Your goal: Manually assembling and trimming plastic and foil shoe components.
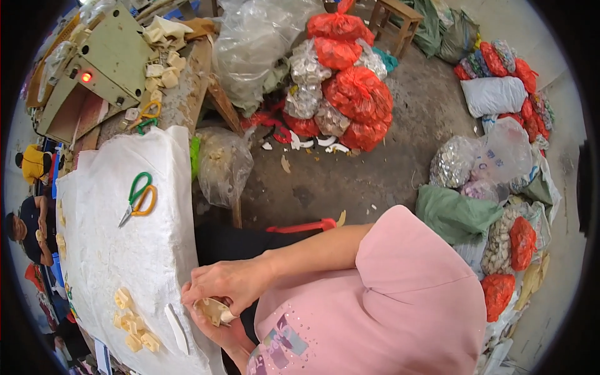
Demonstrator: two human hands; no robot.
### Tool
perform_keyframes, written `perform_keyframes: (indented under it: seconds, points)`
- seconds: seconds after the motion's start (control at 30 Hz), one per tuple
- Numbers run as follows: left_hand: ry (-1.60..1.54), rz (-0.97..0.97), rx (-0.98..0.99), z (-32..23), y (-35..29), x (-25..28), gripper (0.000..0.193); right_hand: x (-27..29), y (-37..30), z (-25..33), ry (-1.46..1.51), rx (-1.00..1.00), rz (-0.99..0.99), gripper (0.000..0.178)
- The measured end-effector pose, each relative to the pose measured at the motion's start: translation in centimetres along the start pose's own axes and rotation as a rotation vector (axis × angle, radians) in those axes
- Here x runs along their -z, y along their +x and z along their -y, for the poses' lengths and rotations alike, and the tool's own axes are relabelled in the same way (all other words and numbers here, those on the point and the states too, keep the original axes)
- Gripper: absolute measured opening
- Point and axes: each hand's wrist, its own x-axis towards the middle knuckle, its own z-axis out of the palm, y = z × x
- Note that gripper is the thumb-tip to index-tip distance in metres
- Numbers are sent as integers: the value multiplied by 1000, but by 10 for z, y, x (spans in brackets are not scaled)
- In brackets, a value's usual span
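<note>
Close to my body at the table's edge, my left hand (220, 334) is closed around a hollow cream-coloured moulded piece (211, 310). Reaching over it, my right hand (228, 281) has bent fingers closed on the same piece; its fingertips partly cover it. On the white cloth (94, 206) beside my hands lies a slim white curved strip (177, 329). A small group of cream moulded pieces (130, 322) sits beyond that. Scissors (139, 197) with one green and one orange handle loop rest farther up the cloth, apart from both hands.
A pale green machine (100, 69) with a lit red lamp stands at the upper left, near more cream pieces (169, 76). Red and clear bags (356, 94) are piled on the floor. Filled sacks (459, 215) line the right wall. Other people (31, 228) sit across the table.
</note>
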Motion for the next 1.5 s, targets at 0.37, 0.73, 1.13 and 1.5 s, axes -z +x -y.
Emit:
perform_keyframes:
  seconds: [0.37, 0.73, 1.13, 1.5]
  points:
    - [79, -37, -79, 0, -2, -16, 56, -5, -5, -12, -5, 60, -78, 62]
    - [65, 125, 15, 9, 8, -35, 84, 32, 13, -6, 716, -781, 40, 22]
    - [87, 53, -127, -2, -1, -12, 57, 6, 17, -24, 45, -338, 326, 19]
    - [-115, -278, -306, -3, -14, 14, 43, -57, -12, -25, 365, -523, 156, 48]
